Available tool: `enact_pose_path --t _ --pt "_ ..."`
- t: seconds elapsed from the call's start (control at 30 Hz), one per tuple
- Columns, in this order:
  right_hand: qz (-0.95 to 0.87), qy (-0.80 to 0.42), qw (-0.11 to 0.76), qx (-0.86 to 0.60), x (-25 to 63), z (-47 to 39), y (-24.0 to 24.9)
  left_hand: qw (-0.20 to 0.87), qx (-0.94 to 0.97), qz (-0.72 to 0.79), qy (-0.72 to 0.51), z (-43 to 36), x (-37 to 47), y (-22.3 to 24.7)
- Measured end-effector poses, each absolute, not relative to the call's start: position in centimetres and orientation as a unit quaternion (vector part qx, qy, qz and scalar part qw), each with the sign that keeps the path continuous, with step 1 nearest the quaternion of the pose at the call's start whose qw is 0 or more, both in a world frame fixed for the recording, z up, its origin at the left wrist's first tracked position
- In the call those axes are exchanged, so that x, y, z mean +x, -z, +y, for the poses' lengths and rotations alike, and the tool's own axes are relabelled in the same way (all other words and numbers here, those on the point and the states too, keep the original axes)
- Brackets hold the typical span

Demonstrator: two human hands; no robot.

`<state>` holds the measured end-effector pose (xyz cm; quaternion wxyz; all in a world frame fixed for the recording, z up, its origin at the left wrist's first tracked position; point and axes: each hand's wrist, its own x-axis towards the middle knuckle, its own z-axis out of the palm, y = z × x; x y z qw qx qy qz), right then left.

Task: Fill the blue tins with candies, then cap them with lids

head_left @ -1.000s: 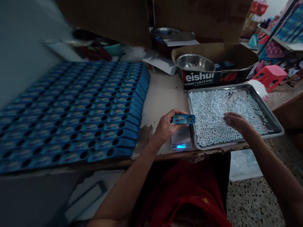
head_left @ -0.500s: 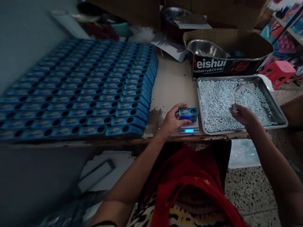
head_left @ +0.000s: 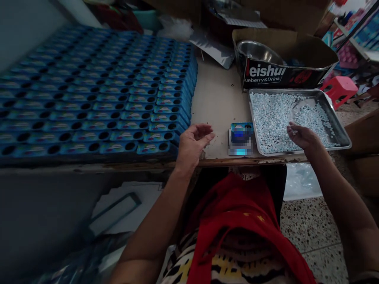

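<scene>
My left hand (head_left: 194, 144) is over the table edge with thumb and fingers apart and nothing in it, between the rows of blue boxes (head_left: 156, 136) and a small digital scale (head_left: 241, 151). On that scale stands one blue box (head_left: 241, 126), partly blurred. My right hand (head_left: 303, 136) is above a metal tray (head_left: 304, 152), its fingertips closed on a few small pellets. White and pale-blue pellets (head_left: 271, 118) cover much of the tray.
Behind the tray is a black printed carton (head_left: 263, 75) with a steel bowl (head_left: 257, 52) in it. A pink stool (head_left: 340, 88) is at the right. Papers (head_left: 214, 47) lie at the back of the table.
My left hand has let go of the blue box on the scale and moved left. My right hand stays over the tray with pellets. The view has shifted slightly.
</scene>
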<state>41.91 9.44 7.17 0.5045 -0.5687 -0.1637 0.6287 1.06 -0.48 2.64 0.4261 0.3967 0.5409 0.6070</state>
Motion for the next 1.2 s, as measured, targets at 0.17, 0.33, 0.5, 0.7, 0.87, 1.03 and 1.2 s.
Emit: enact_pose_path --t 0.17,0.33,0.5,0.7,0.87,1.03,1.2 --pt "-0.174 -0.651 0.488 -0.554 40.7 8.7 -8.6 0.450 0.411 0.519 -0.600 -0.9 1.1 -3.6" --pt "-0.185 -0.646 0.472 -0.571 40.4 8.2 -9.5 0.459 0.419 0.500 -0.603 -0.5 1.4 -3.4" --pt "-0.181 -0.633 0.472 -0.587 40.1 7.8 -9.9 0.481 0.433 0.474 -0.597 0.0 1.6 -3.1" --pt "-0.244 -0.628 0.456 -0.581 39.6 8.1 -10.1 0.495 0.429 0.461 -0.598 0.2 1.5 -2.1" --pt "-0.313 -0.583 0.459 -0.592 39.5 8.7 -10.5 0.485 0.438 0.491 -0.576 0.8 2.7 -0.8" --pt "-0.491 -0.452 0.470 -0.578 39.3 9.1 -9.8 0.445 0.479 0.510 -0.559 3.1 6.6 0.0" --pt "-0.495 -0.424 0.486 -0.583 37.7 9.6 -6.7 0.381 0.594 0.477 -0.524 6.7 9.4 -2.1"
